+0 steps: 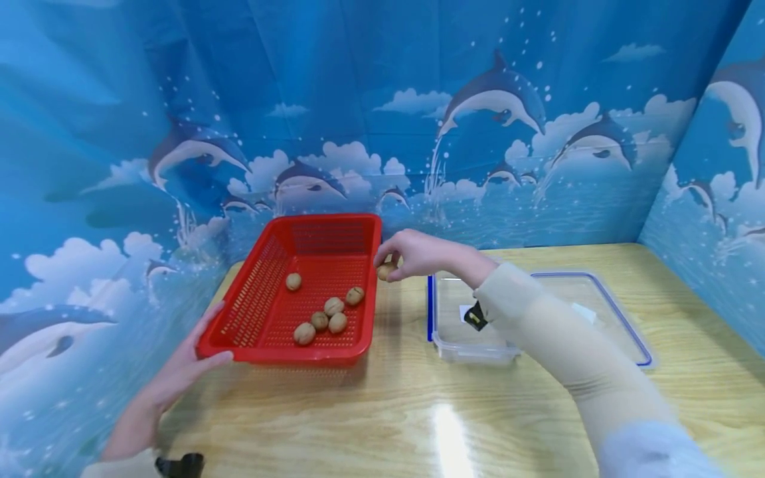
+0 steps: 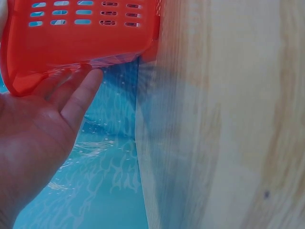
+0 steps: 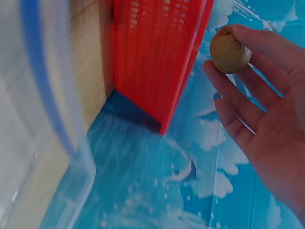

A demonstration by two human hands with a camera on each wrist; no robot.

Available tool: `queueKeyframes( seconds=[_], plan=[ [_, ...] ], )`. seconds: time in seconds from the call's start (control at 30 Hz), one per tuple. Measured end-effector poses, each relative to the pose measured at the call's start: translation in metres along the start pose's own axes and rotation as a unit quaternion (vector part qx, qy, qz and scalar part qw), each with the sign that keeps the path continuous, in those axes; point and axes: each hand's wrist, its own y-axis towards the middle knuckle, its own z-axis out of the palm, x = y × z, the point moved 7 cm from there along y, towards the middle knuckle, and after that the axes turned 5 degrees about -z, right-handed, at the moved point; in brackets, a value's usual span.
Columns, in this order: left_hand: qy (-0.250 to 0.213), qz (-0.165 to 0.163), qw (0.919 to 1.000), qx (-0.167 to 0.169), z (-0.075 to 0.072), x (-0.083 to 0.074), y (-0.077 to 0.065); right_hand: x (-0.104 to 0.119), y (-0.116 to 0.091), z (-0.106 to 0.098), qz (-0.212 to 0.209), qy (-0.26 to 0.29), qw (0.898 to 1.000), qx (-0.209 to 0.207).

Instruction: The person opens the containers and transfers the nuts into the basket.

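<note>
A red perforated plastic basket holds several walnuts, most of them bunched toward its near right side. My left hand grips the basket's near left corner, thumb over the rim; in the left wrist view the fingers reach along the outside wall. Just beyond the basket's right rim, my right hand pinches a single walnut between thumb and fingertips, above rim height in the right wrist view.
To the right on the wooden table stands a clear plastic box, partly hidden by my right sleeve. A clear blue-edged lid lies beside it. A dolphin-printed sheet borders the table's back and sides.
</note>
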Motion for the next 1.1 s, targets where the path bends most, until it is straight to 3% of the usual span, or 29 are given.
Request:
queueKeyframes(
  seconds=[0.4,0.57,0.73,1.1],
  plan=[
    [-0.002,0.01,0.9999,0.001,-0.005,0.0,-0.002,0.014,0.07,0.036,-0.035,0.016,0.999,0.023],
    [-0.002,0.016,0.9999,-0.001,-0.006,-0.002,-0.003,0.007,0.092,0.059,-0.001,0.038,0.998,0.043],
    [0.008,0.013,0.9999,-0.001,-0.006,-0.001,-0.003,-0.002,0.101,0.072,0.043,0.033,0.997,0.06],
    [-0.011,0.021,0.9997,0.008,-0.003,0.001,0.0,-0.015,0.104,0.08,0.074,0.002,0.993,0.096]
  ],
)
